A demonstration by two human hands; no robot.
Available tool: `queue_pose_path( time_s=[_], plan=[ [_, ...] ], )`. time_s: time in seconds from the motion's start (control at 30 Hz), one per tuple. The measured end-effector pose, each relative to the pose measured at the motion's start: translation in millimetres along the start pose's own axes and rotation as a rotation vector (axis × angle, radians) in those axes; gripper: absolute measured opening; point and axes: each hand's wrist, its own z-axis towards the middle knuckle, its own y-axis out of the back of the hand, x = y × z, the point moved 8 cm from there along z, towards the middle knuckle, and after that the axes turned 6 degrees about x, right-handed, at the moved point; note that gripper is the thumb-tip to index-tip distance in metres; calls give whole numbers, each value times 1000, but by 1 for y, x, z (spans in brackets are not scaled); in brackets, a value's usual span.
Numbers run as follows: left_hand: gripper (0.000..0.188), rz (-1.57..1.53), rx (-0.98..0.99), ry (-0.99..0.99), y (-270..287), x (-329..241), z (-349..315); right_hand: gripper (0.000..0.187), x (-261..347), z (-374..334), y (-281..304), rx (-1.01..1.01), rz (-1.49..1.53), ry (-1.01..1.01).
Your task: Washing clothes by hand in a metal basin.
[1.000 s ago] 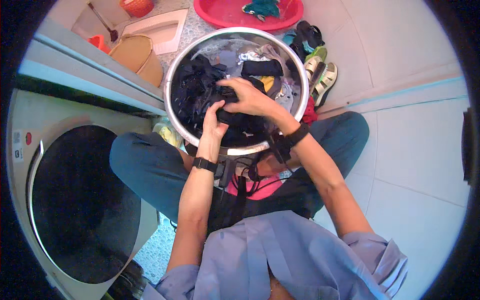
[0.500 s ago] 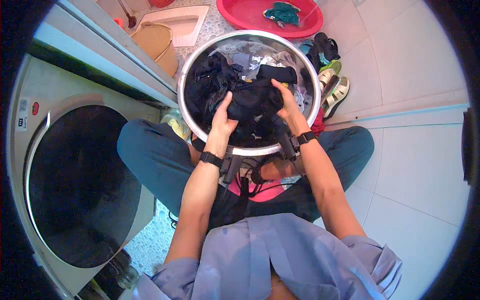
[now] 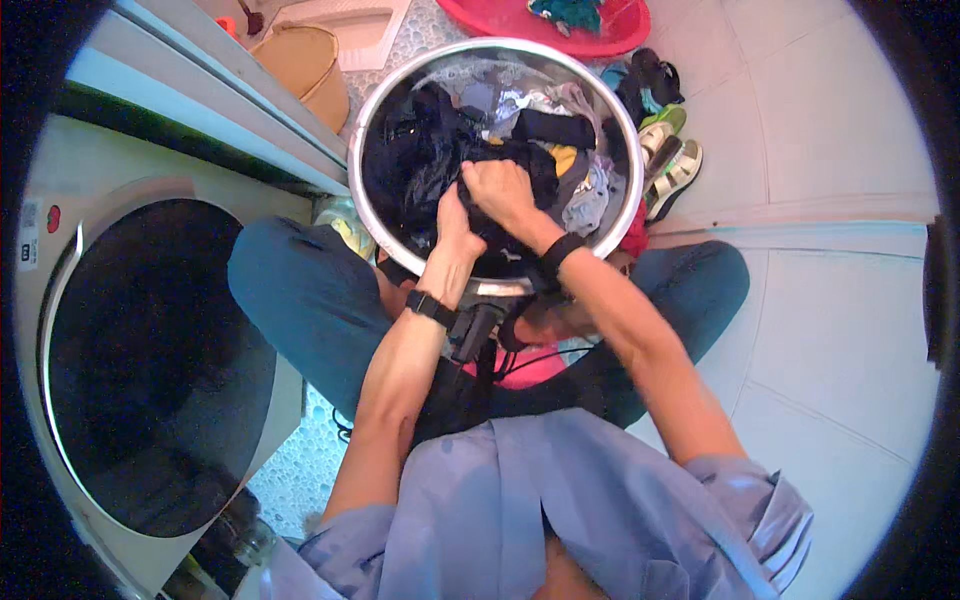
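Observation:
Between my knees stands a wide metal basin [image 3: 638, 165] filled with wet clothes and some water. My left hand [image 3: 457, 228] grips a black garment [image 3: 535, 178] at the middle of the basin; its fingers are partly buried in the cloth. Right beside it, my right hand [image 3: 503, 190] is closed in a fist on the same dark cloth, knuckles up. More black clothing [image 3: 415, 150] fills the basin's left side. A rolled black piece [image 3: 553, 129], a yellow patch of cloth [image 3: 563, 158] and a pale patterned garment [image 3: 590, 205] lie at the right.
A front-loading machine with a dark round door [image 3: 160, 350] is at my left. Beyond the basin are a red tub [image 3: 625, 42] with green cloth [image 3: 568, 14], a tan bucket [image 3: 312, 70] and a squat toilet [image 3: 355, 40]. Several shoes [image 3: 678, 170] lie by the right wall.
My right hand has moved left across the basin and turned over, from holding the garment's right side to a fist beside my left hand. The yellow and pale cloth shows more now.

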Motion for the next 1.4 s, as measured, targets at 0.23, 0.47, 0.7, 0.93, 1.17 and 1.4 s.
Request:
queue_pose_path(
  time_s=[0.23,0.47,0.7,0.93,1.17,1.4],
  plan=[
    [33,-183,592,123,39,-14,3,30,93,-33,-4,136,-7,295],
    [25,73,116,107,-4,-7,9,52,-56,0,-22,25,280,-236],
    [42,-106,-9,-189,-5,-80,-16,60,-23,-54,-43,702,1588,-716],
    [27,-55,-49,-38,27,-53,-4,26,-68,-14,-4,251,1147,-440],
    [34,-98,504,107,80,-59,28,13,124,-17,27,62,357,468],
    [37,-124,34,-75,9,-40,17,34,35,55,-4,38,141,161]
  ],
)
